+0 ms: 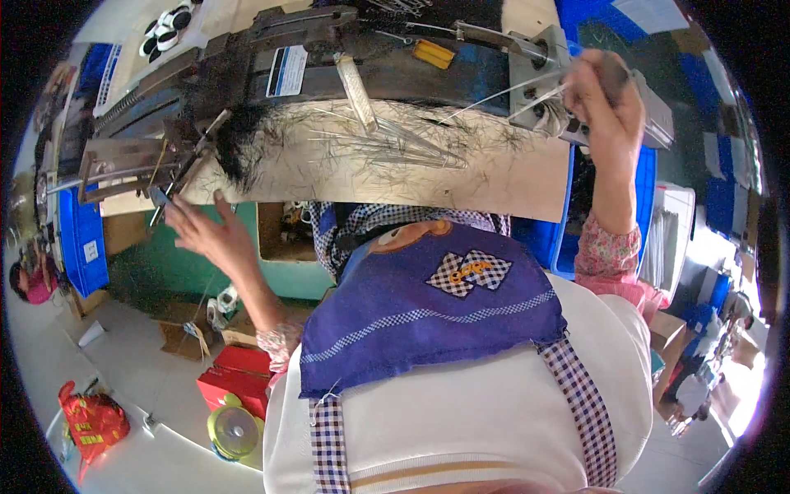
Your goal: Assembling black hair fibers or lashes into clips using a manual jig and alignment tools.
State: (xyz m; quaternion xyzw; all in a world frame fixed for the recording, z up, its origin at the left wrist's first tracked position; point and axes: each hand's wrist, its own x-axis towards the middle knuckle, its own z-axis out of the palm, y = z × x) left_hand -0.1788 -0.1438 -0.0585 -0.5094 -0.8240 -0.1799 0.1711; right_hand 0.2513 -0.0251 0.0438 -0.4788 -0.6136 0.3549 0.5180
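My left hand is at the left end of the bench, thumb and fingers spread apart. Its fingertips reach beside a small grey piece on a metal fixture; whether they touch it I cannot tell. At the right, my right hand is raised and closed round a dark rounded thing, blurred, beside a grey metal machine block. Thin metal rods stick out leftward from that block. Between my hands, bent wires lie on the wooden bench top among scattered dark bristles.
A pile of black bristles lies near the fixture. A pale wrapped stick, a yellow piece and a white-and-blue card are further back. White-and-black rolls stand far left. A blue bin is below right.
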